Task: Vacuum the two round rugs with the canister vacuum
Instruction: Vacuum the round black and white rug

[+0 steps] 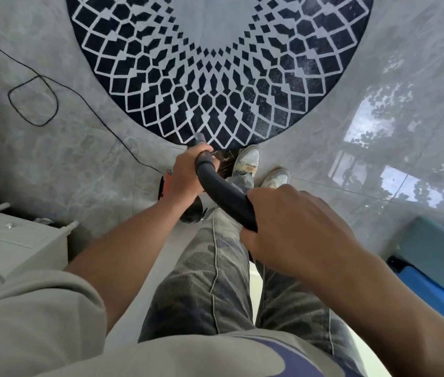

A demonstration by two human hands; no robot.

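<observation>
**A:** Where is the round dark-blue rug with the white lattice pattern?

**B:** On the glossy grey tiled floor, just beyond the fingers of the left hand. Its near edge lies right past their tips.

**A:** And the vacuum?

**B:** The curved black plastic vacuum tube runs between the two hands. The left fingers are wrapped round its far end, by the rug's edge. The right hand has its fingers curled round the near end, closer to the body.

**A:** The canister itself?

**B:** The orange and black canister vacuum body shows only in part, below the left wrist, which hides most of it. A thin black power cord trails off to the left of the left fingers and makes a loop on the floor.

**A:** Anything else round the fingers?

**B:** Two white sneakers stand just right of the left fingers, one toe at the rug's edge. Legs in grey patterned jeans pass under the tube. A white cabinet sits well to the left of the left fingers, and a blue padded object lies to the right of the right fingers.
</observation>
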